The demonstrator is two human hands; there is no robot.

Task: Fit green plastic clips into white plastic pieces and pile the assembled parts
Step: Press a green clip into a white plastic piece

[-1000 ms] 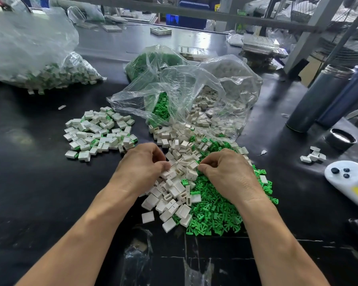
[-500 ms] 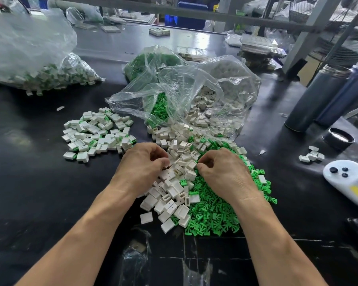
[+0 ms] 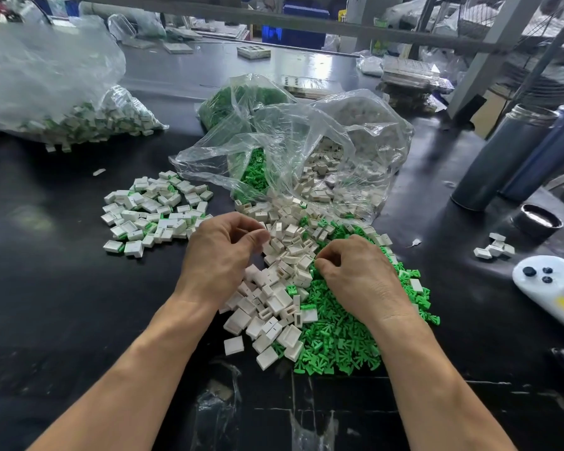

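Note:
A heap of loose white plastic pieces (image 3: 287, 255) lies in the middle of the black table, next to a spread of green clips (image 3: 332, 336) on its right. My left hand (image 3: 222, 255) hovers at the heap's left edge, thumb and curled fingers pinched together on a white piece that they mostly hide. My right hand (image 3: 355, 275) rests where white and green meet, its curled fingertips pinching into the green clips. The pile of assembled white-and-green parts (image 3: 153, 216) lies to the left of my left hand.
An open clear bag (image 3: 306, 151) spills clips and white pieces behind the heap. A bag of assembled parts (image 3: 88, 122) sits far left. At the right are two tall bottles (image 3: 495, 157), a black cap (image 3: 541, 221), several white pieces (image 3: 495, 247) and a white controller (image 3: 547, 281).
My left hand has lifted slightly off the white heap and drawn its fingers together. My right hand has stayed on the border of the green clips.

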